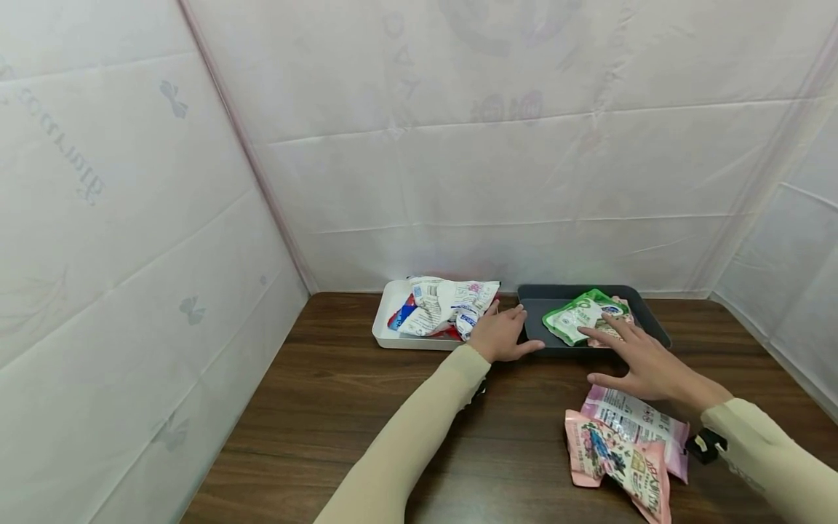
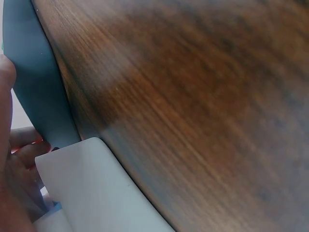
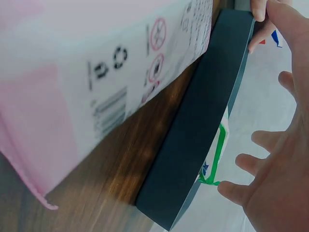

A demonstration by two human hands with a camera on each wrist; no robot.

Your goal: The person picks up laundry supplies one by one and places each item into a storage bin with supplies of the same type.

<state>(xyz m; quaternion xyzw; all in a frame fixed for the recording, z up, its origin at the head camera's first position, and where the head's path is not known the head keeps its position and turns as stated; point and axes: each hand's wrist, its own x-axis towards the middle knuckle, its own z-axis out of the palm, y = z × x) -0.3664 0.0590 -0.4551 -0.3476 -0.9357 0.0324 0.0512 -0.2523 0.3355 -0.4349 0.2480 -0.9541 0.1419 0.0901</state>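
Note:
In the head view my left hand [image 1: 500, 335] reaches to where a white tray [image 1: 386, 338] and a dark grey tray [image 1: 530, 349] meet. Its fingers lie at the facing edges, with the thumb stretched over the dark tray's near corner. My right hand [image 1: 644, 364] is spread above the right part of the dark tray, holding nothing. Under its fingertips lie a green-and-white snack bag [image 1: 576, 319] and a pinkish bag [image 1: 625, 309], partly covered. The right wrist view shows the spread fingers [image 3: 253, 164] beside the dark tray wall [image 3: 203, 111].
Inside the white tray are a white snack bag [image 1: 435, 302] and red-and-blue packaging [image 1: 402, 313]. A pink floral bag [image 1: 618, 458] overlaps a purple-pink bag [image 1: 638, 418] on the brown wooden table [image 1: 314, 422], below my right hand. White sheeting [image 1: 458, 182] stands behind the trays.

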